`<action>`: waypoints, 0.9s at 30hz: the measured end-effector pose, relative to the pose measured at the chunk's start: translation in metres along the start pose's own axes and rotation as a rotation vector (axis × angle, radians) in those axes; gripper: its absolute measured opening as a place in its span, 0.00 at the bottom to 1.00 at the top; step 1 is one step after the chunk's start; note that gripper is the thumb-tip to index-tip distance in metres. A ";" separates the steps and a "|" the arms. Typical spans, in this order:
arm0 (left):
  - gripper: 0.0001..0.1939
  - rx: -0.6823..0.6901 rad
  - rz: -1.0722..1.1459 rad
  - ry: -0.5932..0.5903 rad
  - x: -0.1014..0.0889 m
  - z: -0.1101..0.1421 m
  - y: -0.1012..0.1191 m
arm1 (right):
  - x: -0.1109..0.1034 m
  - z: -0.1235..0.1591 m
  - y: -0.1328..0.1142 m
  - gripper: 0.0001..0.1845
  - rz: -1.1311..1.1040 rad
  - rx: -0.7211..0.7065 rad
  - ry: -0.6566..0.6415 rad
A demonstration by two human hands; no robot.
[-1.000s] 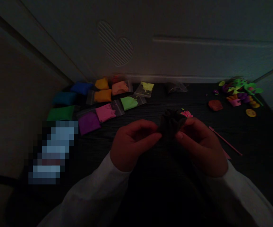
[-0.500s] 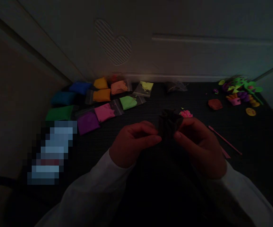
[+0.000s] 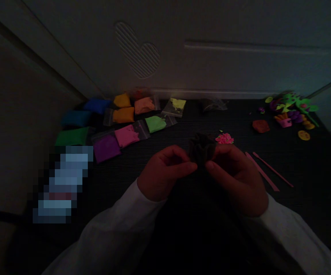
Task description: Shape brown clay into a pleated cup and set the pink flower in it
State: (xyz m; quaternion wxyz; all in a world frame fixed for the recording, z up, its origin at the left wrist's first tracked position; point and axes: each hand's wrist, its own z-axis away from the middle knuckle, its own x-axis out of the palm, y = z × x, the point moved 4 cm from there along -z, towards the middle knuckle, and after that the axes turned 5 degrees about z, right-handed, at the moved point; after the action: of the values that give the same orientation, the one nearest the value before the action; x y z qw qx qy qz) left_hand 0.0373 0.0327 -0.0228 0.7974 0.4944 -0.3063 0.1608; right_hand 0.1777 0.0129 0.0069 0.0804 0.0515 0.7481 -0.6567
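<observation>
A dark, ruffled piece (image 3: 202,148), gathered into folds like soft modelling clay, is held up between both hands above the black table. My left hand (image 3: 165,172) pinches its left lower edge between thumb and fingertips. From the other side, my right hand (image 3: 238,179) grips its right edge in the same way. Just behind the right fingers lies a small pink cluster (image 3: 224,138) with green bits. Two pink modelling tools, a flat one (image 3: 262,172) and a thin one (image 3: 273,169), rest right of my right hand. The dim light hides the piece's underside.
Bags of coloured clay, among them purple (image 3: 107,148), pink (image 3: 127,136) and light green (image 3: 155,124), line the left and back. A blurred-out bright rectangle (image 3: 64,183) lies at left. At right are a reddish lump (image 3: 260,126), a yellow disc (image 3: 304,135) and colourful clay figures (image 3: 291,110).
Both hands have drawn slightly closer together, the right one shifting left, and the dark piece looks more bunched. More of the flat pink tool and the pink cluster now shows.
</observation>
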 end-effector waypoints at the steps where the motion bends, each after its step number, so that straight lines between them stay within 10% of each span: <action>1: 0.12 -0.015 0.022 0.011 0.000 0.000 -0.001 | 0.000 0.000 0.001 0.08 -0.005 0.010 0.004; 12: 0.14 -0.053 -0.005 -0.218 0.003 -0.004 -0.001 | 0.000 0.001 0.007 0.10 -0.109 0.079 -0.044; 27: 0.17 0.092 0.064 -0.186 0.005 -0.001 -0.001 | 0.006 0.001 0.009 0.10 -0.327 0.172 -0.048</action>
State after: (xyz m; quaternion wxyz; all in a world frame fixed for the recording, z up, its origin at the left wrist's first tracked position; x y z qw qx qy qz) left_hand 0.0420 0.0328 -0.0203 0.7365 0.5332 -0.3869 0.1534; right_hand 0.1733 0.0129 -0.0030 -0.0141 -0.0798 0.6854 -0.7237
